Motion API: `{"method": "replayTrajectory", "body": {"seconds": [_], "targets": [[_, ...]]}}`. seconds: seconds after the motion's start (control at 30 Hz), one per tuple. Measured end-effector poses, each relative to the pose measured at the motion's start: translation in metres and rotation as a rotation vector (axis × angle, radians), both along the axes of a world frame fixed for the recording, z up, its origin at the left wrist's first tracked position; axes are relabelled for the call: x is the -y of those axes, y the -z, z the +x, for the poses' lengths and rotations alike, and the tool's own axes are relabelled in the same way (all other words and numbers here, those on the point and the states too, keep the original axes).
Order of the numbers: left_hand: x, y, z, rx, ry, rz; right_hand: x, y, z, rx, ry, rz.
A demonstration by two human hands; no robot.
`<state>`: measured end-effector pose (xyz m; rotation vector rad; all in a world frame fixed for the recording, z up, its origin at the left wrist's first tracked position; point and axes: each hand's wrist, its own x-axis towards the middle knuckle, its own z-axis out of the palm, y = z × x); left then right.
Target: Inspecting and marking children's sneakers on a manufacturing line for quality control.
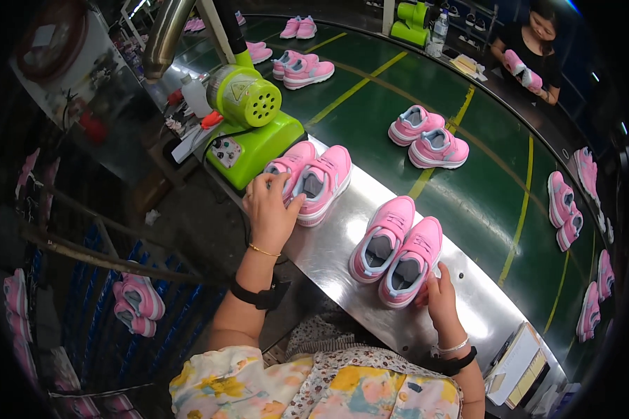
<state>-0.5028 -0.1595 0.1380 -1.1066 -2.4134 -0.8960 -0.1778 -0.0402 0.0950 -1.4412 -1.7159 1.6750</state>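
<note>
Two pairs of pink sneakers with grey insides stand on a metal ledge, toes pointing away from me. My left hand [271, 209] is at the heels of the left pair. Its spread fingers reach over the left sneaker [295, 159], and the thumb lies near the heel of its mate [326, 183]. In the right pair, one sneaker [383, 239] stands close beside the other [416, 262]. My right hand [440, 297] is closed against the outer side of that rightmost sneaker near its heel, some fingers hidden behind it.
A bright green machine [258, 133] stands at the ledge's left end. Beyond the metal ledge [328, 258] runs a green conveyor belt [356, 77] carrying more pink sneakers [430, 136]. Across it, a person [531, 52] holds pink shoes. A clipboard [517, 363] lies at lower right; a shoe rack [112, 279] stands left.
</note>
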Motion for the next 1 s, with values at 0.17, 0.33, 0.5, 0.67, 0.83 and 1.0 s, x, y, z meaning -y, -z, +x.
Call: {"method": "replayTrajectory", "body": {"seconds": [0.17, 0.33, 0.5, 0.67, 0.83, 1.0], "targets": [[0.000, -0.001, -0.014, 0.116, 0.159, -0.466, 0.006, -0.002, -0.035, -0.177, -0.307, -0.085], [-0.002, 0.000, -0.012, 0.163, 0.249, -0.241, 0.009, -0.016, 0.013, -0.201, -0.320, -0.067], [0.004, -0.040, 0.083, -0.148, 0.314, 0.050, 0.018, -0.017, 0.119, -0.282, -0.116, -0.077], [-0.041, -0.039, 0.217, -0.127, 0.847, 0.053, 0.024, -0.005, 0.178, -0.430, 0.144, 0.537], [-0.092, 0.037, 0.364, 0.007, 1.100, -0.243, 0.011, 0.014, 0.235, 0.035, 0.218, 0.856], [-0.110, 0.077, 0.425, 0.068, 1.307, -0.263, -0.020, 0.069, 0.298, 0.057, 0.258, 0.668]]}}
